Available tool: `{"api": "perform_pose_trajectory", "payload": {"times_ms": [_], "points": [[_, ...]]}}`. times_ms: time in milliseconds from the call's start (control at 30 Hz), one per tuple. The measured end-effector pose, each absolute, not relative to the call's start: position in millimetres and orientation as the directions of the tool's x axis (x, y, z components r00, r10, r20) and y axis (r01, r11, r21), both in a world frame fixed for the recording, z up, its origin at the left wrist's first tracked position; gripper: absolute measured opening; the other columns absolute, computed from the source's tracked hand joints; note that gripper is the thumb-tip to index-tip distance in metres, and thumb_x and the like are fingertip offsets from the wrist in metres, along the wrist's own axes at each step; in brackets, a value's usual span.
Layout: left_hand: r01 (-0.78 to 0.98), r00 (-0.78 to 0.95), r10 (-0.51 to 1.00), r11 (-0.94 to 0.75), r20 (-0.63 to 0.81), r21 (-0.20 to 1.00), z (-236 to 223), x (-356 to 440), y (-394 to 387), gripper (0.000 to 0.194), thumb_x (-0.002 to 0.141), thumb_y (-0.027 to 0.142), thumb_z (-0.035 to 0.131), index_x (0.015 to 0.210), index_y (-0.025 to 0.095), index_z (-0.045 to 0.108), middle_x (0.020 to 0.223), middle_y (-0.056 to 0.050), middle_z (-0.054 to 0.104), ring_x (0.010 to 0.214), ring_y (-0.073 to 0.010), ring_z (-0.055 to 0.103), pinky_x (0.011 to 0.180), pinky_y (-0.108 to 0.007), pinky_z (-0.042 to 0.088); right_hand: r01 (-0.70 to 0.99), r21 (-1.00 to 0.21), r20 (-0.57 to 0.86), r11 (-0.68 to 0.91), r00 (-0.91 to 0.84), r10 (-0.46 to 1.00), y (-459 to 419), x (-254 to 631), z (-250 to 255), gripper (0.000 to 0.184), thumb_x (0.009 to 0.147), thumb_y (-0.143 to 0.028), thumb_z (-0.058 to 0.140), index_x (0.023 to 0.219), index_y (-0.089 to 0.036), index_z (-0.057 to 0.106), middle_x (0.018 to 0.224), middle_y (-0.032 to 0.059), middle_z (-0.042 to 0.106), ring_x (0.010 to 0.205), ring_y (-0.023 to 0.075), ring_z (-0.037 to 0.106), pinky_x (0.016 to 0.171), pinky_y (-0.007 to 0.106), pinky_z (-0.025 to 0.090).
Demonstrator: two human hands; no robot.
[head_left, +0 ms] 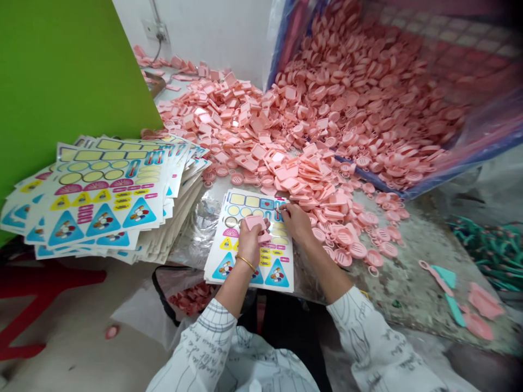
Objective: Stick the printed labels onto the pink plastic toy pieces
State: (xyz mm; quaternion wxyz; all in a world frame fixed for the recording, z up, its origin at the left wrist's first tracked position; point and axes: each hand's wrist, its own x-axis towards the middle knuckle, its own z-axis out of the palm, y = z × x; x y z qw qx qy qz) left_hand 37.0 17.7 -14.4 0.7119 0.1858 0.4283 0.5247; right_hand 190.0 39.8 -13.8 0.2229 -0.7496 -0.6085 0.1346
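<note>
Fingers (pixel 286 213) on sticker sheet (pixel 278 275), foil (pixel 192 234), green panel (pixel 61 81)

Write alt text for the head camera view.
A person's left hand holds a pink square plastic piece above a white printed sticker sheet, while the right hand works at the sheet's upper corner with its fingers. Heaps of loose pink plastic pieces lie beyond; a stack of similar sheets sits left.

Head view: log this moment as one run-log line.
left hand: holds pink plastic piece | right hand: on sticker sheet | nearby: pink parts
</note>
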Motion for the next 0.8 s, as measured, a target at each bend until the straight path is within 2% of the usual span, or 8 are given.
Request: {"api": "perform_pose_trajectory", "payload": {"times_ms": [233, 367, 533, 633, 700, 800], "points": [[-0.583, 0.087, 0.905, 0.385, -0.416, 0.716, -13, 37, 18, 0.033, 0.07, 0.011, 0.057, 0.099, 0.021, 0.044, 0.092, -0.004, 0.07, 0.086, -0.0181, 0.071, 0.079, -0.033, 0.054, 0.836, -0.525, 0.068, -0.16, 0.228, 0.971, 40, 192, -19, 0.028, 0.09, -0.025, 0.046, 0.102, -0.021, 0.071, 0.101, 0.0067, 0.068, 0.091, 0.0204, 0.062, 0.077, 0.028, 0.042], [-0.582, 0.093, 0.905, 0.388, -0.415, 0.714, -13, 37, 17, 0.034, 0.07, 0.011, 0.058, 0.099, 0.021, 0.044, 0.093, -0.005, 0.07, 0.087, -0.0181, 0.071, 0.08, -0.033, 0.054, 0.807, -0.539, 0.003, -0.241, 0.288, 0.958, 43, 186, -16, 0.026, 0.09, -0.026, 0.046, 0.099, -0.022, 0.07, 0.099, 0.0045, 0.07, 0.089, 0.019, 0.063, 0.075, 0.028, 0.042], [-0.578, 0.092, 0.909, 0.381, -0.406, 0.722, -13, 36, 17, 0.039, 0.069, 0.012, 0.059, 0.104, 0.022, 0.046, 0.094, -0.005, 0.07, 0.087, -0.0183, 0.071, 0.078, -0.032, 0.054, 0.823, -0.39, -0.071, -0.412, 0.419, 0.905, 55, 175, 0, 0.034, 0.088, -0.051, 0.052, 0.089, -0.022, 0.07, 0.09, 0.0076, 0.072, 0.087, 0.0231, 0.065, 0.073, 0.03, 0.042], [-0.567, 0.092, 0.907, 0.387, -0.41, 0.727, -12, 36, 17, 0.038, 0.069, 0.013, 0.06, 0.104, 0.022, 0.046, 0.096, -0.006, 0.07, 0.089, -0.0187, 0.071, 0.075, -0.03, 0.054, 0.831, -0.329, -0.131, -0.449, 0.431, 0.893, 66, 177, 8, 0.035, 0.08, -0.055, 0.062, 0.078, -0.021, 0.068, 0.084, 0.0091, 0.071, 0.086, 0.0253, 0.065, 0.073, 0.032, 0.043], [-0.566, 0.096, 0.906, 0.391, -0.413, 0.726, -12, 36, 17, 0.038, 0.069, 0.014, 0.06, 0.104, 0.022, 0.046, 0.096, -0.006, 0.07, 0.089, -0.0187, 0.07, 0.074, -0.03, 0.054, 0.779, -0.411, -0.197, -0.475, 0.432, 0.88, 75, 182, 11, 0.034, 0.072, -0.054, 0.069, 0.067, -0.021, 0.065, 0.072, 0.006, 0.068, 0.077, 0.0235, 0.064, 0.068, 0.031, 0.042], [-0.579, 0.096, 0.905, 0.39, -0.415, 0.716, -12, 36, 17, 0.039, 0.069, 0.013, 0.06, 0.105, 0.022, 0.045, 0.093, -0.004, 0.069, 0.087, -0.0185, 0.071, 0.072, -0.029, 0.054, 0.604, -0.674, -0.202, -0.424, 0.402, 0.893, 85, 188, 16, 0.038, 0.066, -0.055, 0.073, 0.059, -0.021, 0.057, 0.054, -0.001, 0.055, 0.063, 0.0181, 0.057, 0.059, 0.028, 0.04]]}}
